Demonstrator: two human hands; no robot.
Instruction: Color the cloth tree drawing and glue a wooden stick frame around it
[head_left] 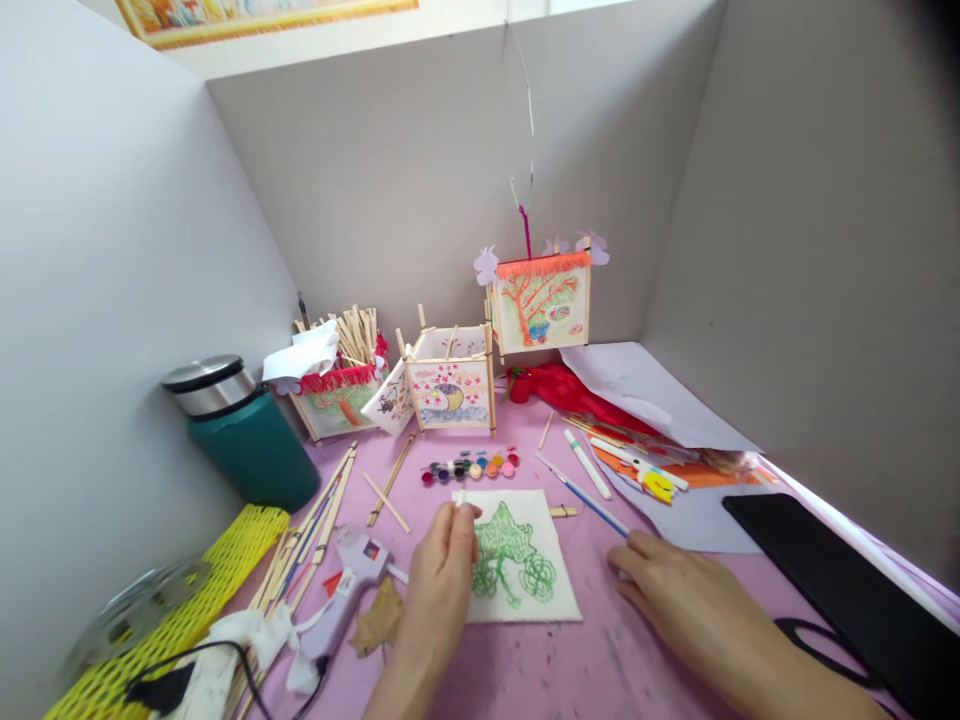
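A white paper square with a green scribbled tree drawing [517, 555] lies on the purple tabletop in front of me. My left hand [444, 580] rests on the paper's left edge, fingers curled and pinched on a thin white stick at the upper left corner. My right hand [679, 585] lies palm down to the right of the paper, fingers closed around the lower end of a blue-handled paintbrush [581, 492] that slants up and left. A strip of small paint pots [471, 466] sits just beyond the paper.
Paper lanterns [448, 385] stand at the back; one lantern [541, 300] hangs from a wire. A teal flask [244, 430], wooden sticks [307, 540], a glue gun [346, 590] and yellow mesh [187, 600] are left. Coloured papers, markers and a black tablet [847, 590] are right.
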